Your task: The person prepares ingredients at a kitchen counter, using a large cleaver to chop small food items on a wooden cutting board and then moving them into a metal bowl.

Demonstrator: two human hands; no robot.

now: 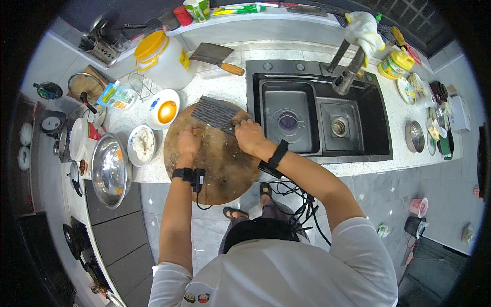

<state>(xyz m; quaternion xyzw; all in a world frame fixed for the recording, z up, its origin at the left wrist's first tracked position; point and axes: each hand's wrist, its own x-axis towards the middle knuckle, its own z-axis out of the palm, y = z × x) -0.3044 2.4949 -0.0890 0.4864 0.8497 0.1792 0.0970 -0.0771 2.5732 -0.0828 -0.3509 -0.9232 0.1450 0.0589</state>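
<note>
My right hand (249,137) is closed round the handle of a cleaver (215,111) with a dark, patterned blade. The blade lies over the far part of a round wooden chopping board (217,176), pointing up and left. Just left of the blade, my left hand (189,141) rests on the board with its fingers curled in; what they hold, if anything, is hidden. Small pale bits (205,134) are scattered on the wood between my hands. Beside the board's left edge stand a bowl of orange-yellow liquid (166,112) and a bowl of white, lumpy stuff (142,145).
A dark double sink (286,148) with a tap (348,74) lies to the right. Behind the board are a second cleaver (214,53) with a wooden handle and a yellow-lidded tub (166,64). A steel basin (109,171) stands left, near the counter edge. Black cables (307,207) hang by my right arm.
</note>
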